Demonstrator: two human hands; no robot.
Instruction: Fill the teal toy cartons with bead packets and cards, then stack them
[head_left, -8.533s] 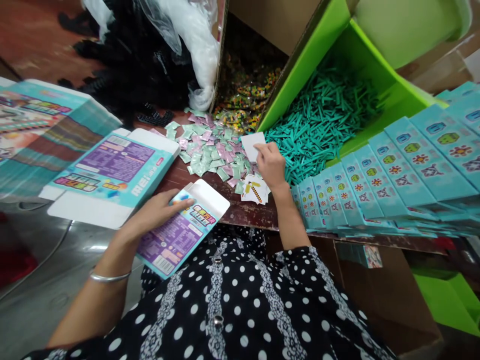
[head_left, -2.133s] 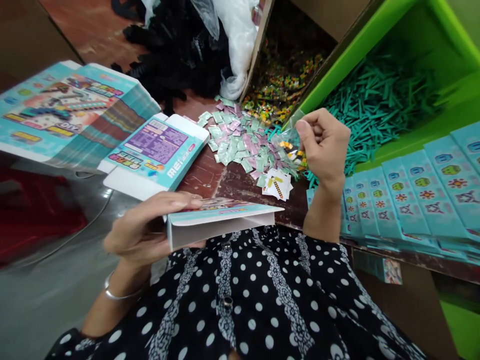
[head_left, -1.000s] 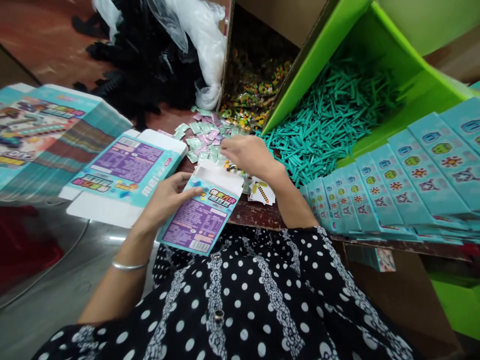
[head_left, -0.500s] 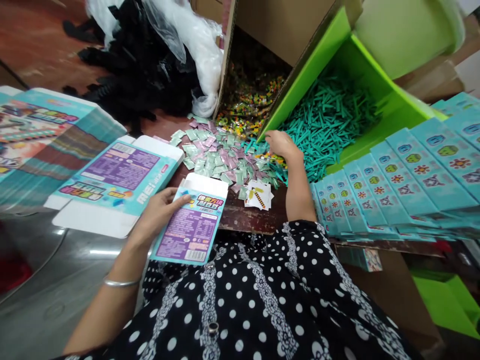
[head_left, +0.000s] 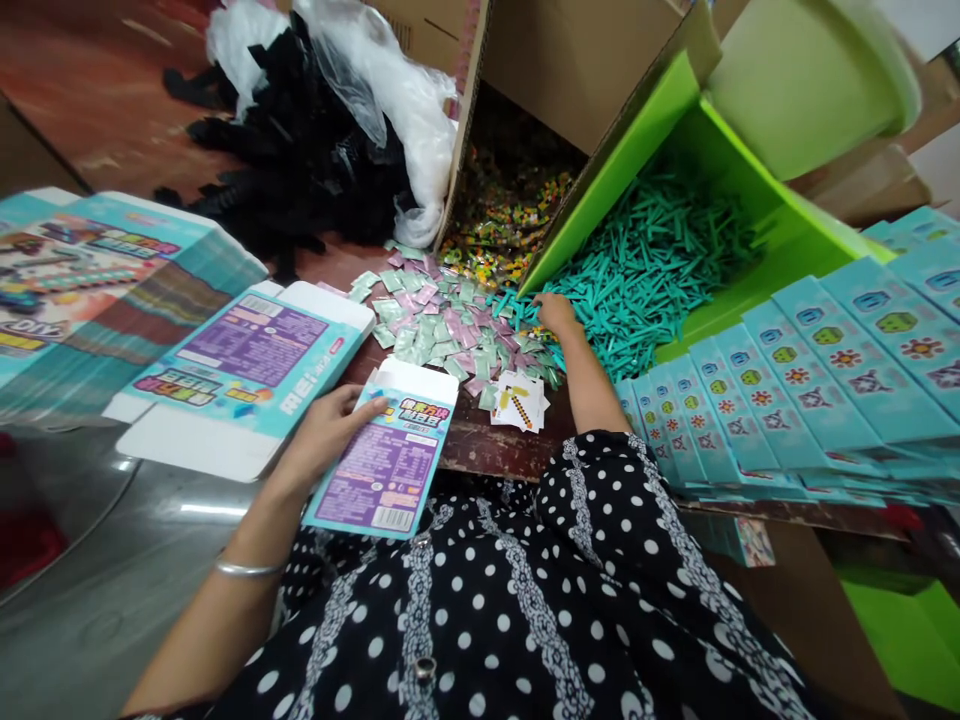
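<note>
**Box open in one hand, the other at the teal sticks**

Head view: the left hand [head_left: 324,437] holds a small teal and purple carton [head_left: 385,462] over the lap at the edge of the counter [head_left: 480,445], thumb on its printed face and fingers curled under it. The white top flap stands open toward the counter, so the carton looks unsealed; what is inside cannot be seen. The right hand [head_left: 556,312] reaches forward to the near edge of the teal sticks [head_left: 652,262] spilling from the tilted green bin [head_left: 795,215]. Its fingers are bent down among the sticks, and whether they have closed on one cannot be told.

Between the hands lie a heap of small pastel packets [head_left: 442,325] and a short stack of white cards [head_left: 520,400]. Judging by this, the filling is under way: the flap has yet to be shut. A flat carton blank [head_left: 247,375] and a stack of blanks [head_left: 97,290] wait on the left, and a fanned row of light blue boxes [head_left: 795,385] lies on the right.
</note>
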